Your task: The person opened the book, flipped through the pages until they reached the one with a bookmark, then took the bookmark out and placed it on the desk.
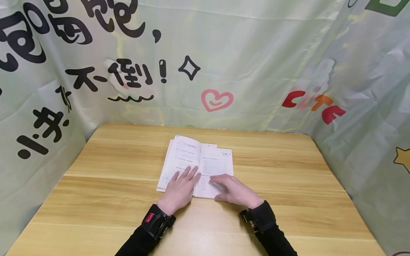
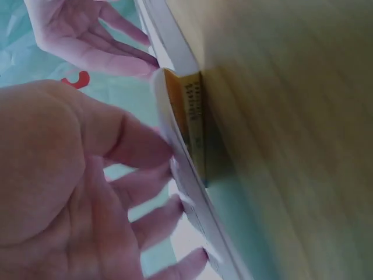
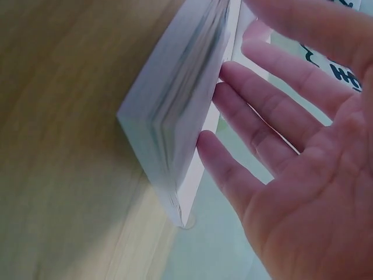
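Note:
An open book with printed white pages lies on the wooden table. My left hand rests on the left page near the fold, fingers spread and fairly straight. In the left wrist view its fingertips touch the page, and the yellow lettered spine shows beneath. Over the lower right page is my right hand, fingers extended and loosely bent. The right wrist view shows the right fingertips touching the page surface, above the thick stack of page edges. Neither hand pinches a page.
The wooden table extends around the book on all sides. Behind it and along both sides hangs a pale green cloth with black lettering, a pink heart and coloured letters. Black straps wrap both wrists.

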Tool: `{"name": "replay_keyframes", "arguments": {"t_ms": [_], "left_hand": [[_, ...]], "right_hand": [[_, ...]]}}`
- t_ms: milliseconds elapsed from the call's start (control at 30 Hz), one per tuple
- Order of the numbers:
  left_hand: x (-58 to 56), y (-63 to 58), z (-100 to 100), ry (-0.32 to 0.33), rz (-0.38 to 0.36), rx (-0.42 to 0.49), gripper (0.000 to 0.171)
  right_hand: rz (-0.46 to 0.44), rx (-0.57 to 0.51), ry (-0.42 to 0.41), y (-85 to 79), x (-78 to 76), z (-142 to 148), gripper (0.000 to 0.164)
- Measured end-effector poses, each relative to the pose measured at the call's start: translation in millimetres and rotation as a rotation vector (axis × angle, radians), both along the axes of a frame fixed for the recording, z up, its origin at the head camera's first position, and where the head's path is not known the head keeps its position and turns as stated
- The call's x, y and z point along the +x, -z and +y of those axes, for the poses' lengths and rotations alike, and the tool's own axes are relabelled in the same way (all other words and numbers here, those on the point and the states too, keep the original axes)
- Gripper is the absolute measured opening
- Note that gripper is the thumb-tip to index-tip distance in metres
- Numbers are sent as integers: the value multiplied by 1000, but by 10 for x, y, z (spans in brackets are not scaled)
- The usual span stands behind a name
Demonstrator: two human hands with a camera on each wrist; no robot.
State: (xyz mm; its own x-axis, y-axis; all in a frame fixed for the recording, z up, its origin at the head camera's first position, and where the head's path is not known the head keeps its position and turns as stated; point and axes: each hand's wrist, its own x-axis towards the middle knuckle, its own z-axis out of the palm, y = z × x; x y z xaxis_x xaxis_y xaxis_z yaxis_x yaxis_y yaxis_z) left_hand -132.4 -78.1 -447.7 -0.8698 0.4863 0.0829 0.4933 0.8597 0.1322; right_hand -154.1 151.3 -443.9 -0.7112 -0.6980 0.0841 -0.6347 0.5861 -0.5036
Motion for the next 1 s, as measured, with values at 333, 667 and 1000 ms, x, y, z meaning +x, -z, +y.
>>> {"name": "replay_keyframes", "arguments": {"t_ms": [333,667,1000], "left_hand": [[47,-35,37,-81,-62,23,57],[47,-39,34,-78,-69,32,62],[43,-35,34,-78,-70,38,64]], "right_hand": [[-10,24,-1,5,40,4,50],[-11,14,-10,-7,35,7,49],[25,59,-13,-33,26,25,45]]}}
